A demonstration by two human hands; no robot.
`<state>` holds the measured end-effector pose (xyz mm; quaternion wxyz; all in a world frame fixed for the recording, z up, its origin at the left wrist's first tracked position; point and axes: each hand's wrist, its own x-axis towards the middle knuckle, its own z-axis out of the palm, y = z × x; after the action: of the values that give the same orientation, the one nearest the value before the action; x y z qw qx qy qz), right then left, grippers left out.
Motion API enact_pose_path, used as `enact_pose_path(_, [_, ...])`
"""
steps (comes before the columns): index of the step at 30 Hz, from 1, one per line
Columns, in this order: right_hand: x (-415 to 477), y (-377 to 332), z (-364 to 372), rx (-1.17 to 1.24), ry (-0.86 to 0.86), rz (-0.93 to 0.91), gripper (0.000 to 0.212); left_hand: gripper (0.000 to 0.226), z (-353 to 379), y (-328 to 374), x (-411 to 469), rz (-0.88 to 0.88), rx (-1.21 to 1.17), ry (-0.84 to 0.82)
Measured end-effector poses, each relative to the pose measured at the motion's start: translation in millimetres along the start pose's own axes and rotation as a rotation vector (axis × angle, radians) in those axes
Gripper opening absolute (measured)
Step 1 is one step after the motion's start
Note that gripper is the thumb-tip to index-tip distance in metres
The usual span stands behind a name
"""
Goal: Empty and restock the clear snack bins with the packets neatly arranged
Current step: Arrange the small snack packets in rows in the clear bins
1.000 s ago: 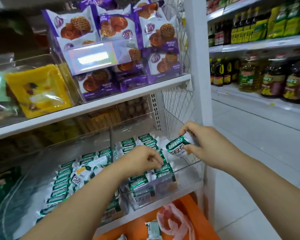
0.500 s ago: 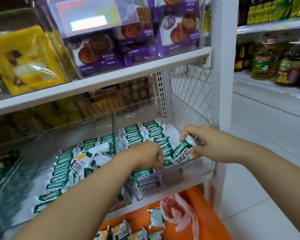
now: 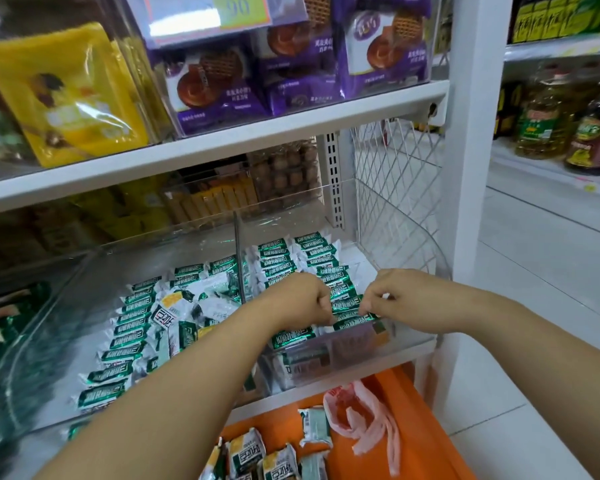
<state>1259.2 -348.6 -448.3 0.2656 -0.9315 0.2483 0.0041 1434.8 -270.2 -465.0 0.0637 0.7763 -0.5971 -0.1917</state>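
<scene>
- Where the lower middle of the frame lies nearest the camera, an orange crate (image 3: 416,431) holds loose packets (image 3: 246,452) and a crumpled pink plastic bag (image 3: 357,407).
- Just above it, both forearms reach up from the bottom edge into the right compartment of the clear bin (image 3: 343,356), at centre frame.
- The left hand (image 3: 302,299) is curled against the left ends of the front packets; whether it grips one I cannot tell.
- The right hand (image 3: 395,296), just beside it, pinches the right end of a green packet (image 3: 350,317) lying at the front of the row, close to the bin's front wall.
- Behind the hands, two neat rows of green packets (image 3: 278,261) run back through that compartment.
- Left of the upright divider (image 3: 238,258), the other compartment holds a tidy column of packets (image 3: 125,337) along its left side and a jumbled heap (image 3: 184,306) beside it.
- On the upper shelf (image 3: 222,147), purple biscuit packs (image 3: 215,84) sit at top centre and yellow bags (image 3: 70,95) at upper left.
- At the far right edge stand oil bottles (image 3: 541,123).
</scene>
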Motion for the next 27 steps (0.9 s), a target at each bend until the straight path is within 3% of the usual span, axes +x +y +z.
enact_pose_path(5, [2,-4,6,-0.124,-0.096,0.05,0.041,0.02,0,-1,0,-0.01,-0.002,-0.031])
enact_pose_path(10, [0,-7,11,-0.387,-0.163,0.085,0.028,0.027,-8,-5,0,-0.032,0.054,-0.092])
enact_pose_path(13, [-1,-9,13,-0.358,-0.123,0.117,0.022,0.027,-10,5,-6,0.018,0.059,0.05])
enact_pose_path(15, [-1,-9,9,-0.232,-0.089,0.126,0.033,0.049,-5,11,-8,0.094,0.116,0.076])
enact_pose_path(17, [-3,-2,3,-0.027,0.028,0.115,0.039,0.064,0,14,-9,0.126,0.159,-0.018])
enact_pose_path(20, [-7,16,-6,-0.004,0.109,0.089,0.038,0.064,4,15,-9,0.113,0.227,-0.165])
enact_pose_path(27, [0,13,1,-0.02,0.012,0.133,0.035,0.057,-4,19,-2,0.101,0.338,-0.204])
